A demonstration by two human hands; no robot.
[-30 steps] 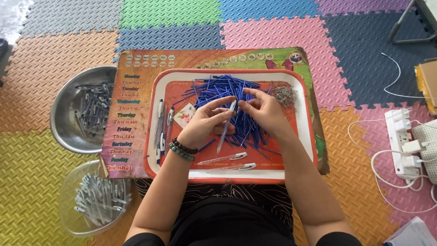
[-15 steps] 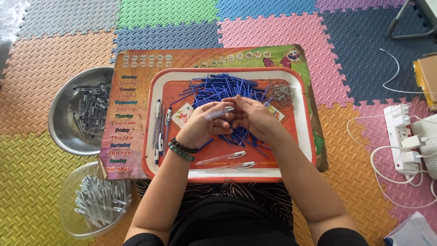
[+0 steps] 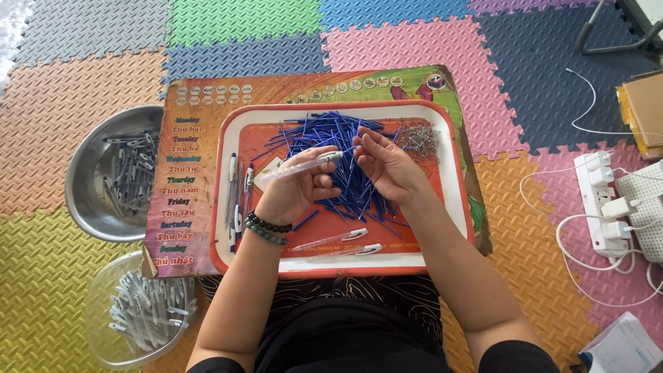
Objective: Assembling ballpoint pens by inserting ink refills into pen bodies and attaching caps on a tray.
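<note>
Gripping a clear pen barrel (image 3: 302, 165) in the left hand (image 3: 298, 190) above the tray (image 3: 452, 207), long axis pointing right toward the loosely open, empty right hand (image 3: 387, 164) over the blue refills (image 3: 331, 138).

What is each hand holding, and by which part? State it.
Left hand grips a clear pen barrel around its middle; right hand holds nothing visible.

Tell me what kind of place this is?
Probably a home floor used for piecework, not a factory: colourful foam puzzle mats, a tray of blue pen refills, a metal bowl of pen parts, and a power strip on the floor.
</note>
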